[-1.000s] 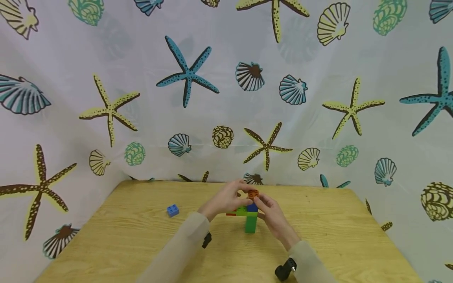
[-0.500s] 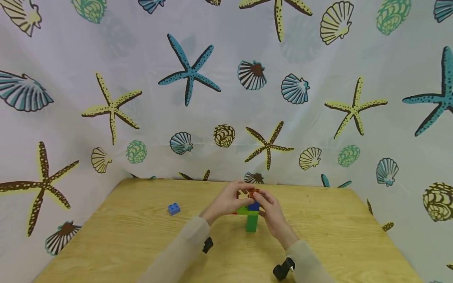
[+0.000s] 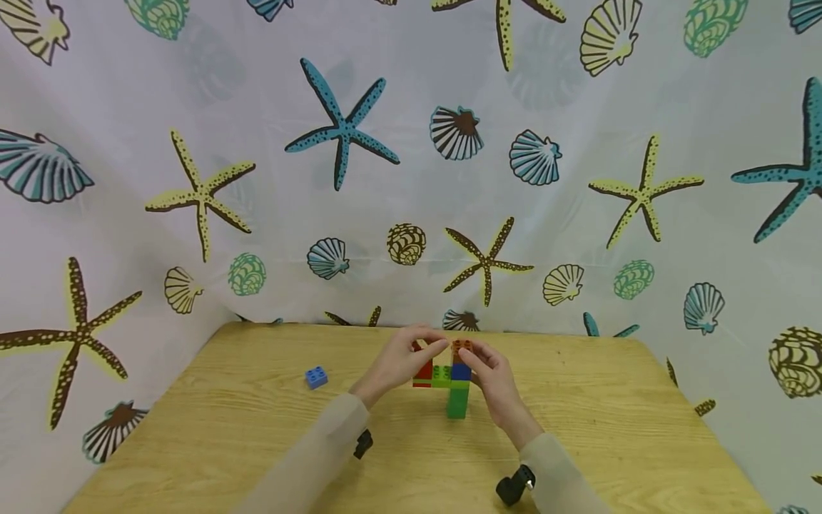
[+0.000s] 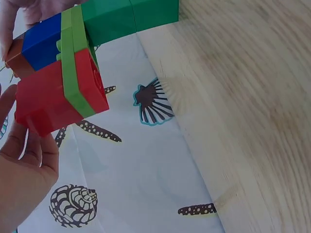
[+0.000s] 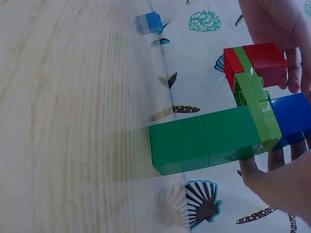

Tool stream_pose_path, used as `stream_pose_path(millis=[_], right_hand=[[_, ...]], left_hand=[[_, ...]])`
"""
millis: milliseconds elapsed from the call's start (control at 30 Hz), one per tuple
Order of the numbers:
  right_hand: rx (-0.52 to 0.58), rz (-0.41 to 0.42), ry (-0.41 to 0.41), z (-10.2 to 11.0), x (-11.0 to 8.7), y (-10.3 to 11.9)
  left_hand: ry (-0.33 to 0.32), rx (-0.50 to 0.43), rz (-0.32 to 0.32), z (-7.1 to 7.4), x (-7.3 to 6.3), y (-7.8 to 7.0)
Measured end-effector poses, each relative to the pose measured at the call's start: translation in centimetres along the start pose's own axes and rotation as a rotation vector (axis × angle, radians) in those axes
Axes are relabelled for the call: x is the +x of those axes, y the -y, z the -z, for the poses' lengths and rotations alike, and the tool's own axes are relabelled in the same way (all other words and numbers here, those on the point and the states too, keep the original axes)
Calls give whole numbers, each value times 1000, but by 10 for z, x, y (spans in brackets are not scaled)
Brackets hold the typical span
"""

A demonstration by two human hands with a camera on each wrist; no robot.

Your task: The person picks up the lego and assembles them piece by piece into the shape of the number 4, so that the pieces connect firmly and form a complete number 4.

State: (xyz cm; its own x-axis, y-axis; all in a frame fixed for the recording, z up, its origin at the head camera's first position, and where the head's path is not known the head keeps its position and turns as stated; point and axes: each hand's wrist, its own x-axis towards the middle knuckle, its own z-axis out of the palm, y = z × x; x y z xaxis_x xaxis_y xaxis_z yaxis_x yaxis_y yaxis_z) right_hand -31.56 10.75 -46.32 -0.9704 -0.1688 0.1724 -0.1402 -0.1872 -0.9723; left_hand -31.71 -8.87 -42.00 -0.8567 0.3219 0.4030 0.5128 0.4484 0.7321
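Note:
A structure of toy building bricks stands on the table. Its base is a green brick column (image 3: 457, 403); a lime-green plate (image 5: 255, 99) runs sideways from the top. On that plate sit a blue brick (image 3: 461, 372) and a red brick (image 4: 46, 97), and an orange brick (image 3: 459, 351) caps the blue one. My right hand (image 3: 493, 378) pinches the orange brick, thumb in front and fingers behind. My left hand (image 3: 399, 360) is at the red brick, its thumb and fingers loosely extended above and around it; the hand partly hides this brick in the head view.
A loose blue brick (image 3: 316, 378) lies on the wooden table (image 3: 244, 428) to the left. Behind the table hangs a white curtain (image 3: 385, 207) printed with shells and starfish.
My left hand has come away from the orange brick and shifted left, revealing the red brick and more of the lime-green plate. My right hand has stayed at the orange brick.

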Motion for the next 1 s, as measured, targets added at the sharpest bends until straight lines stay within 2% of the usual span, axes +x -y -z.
stream_pose_path(millis=[233,467,567,800,1000], right_hand=[[31,11,11,-1,0,1],[38,29,12,-1,0,0],[43,36,10,-1,0,1],[49,35,12,0,0,2],[79,24,27,1,1,2]], left_hand=[[-38,46,29,12,-2,5],[-96,65,-13,26,-6,9],[-95,53,-4,34,-9,13],[-59,22,75,47,-19,25],[-48,-4,91,59,-26,37]])
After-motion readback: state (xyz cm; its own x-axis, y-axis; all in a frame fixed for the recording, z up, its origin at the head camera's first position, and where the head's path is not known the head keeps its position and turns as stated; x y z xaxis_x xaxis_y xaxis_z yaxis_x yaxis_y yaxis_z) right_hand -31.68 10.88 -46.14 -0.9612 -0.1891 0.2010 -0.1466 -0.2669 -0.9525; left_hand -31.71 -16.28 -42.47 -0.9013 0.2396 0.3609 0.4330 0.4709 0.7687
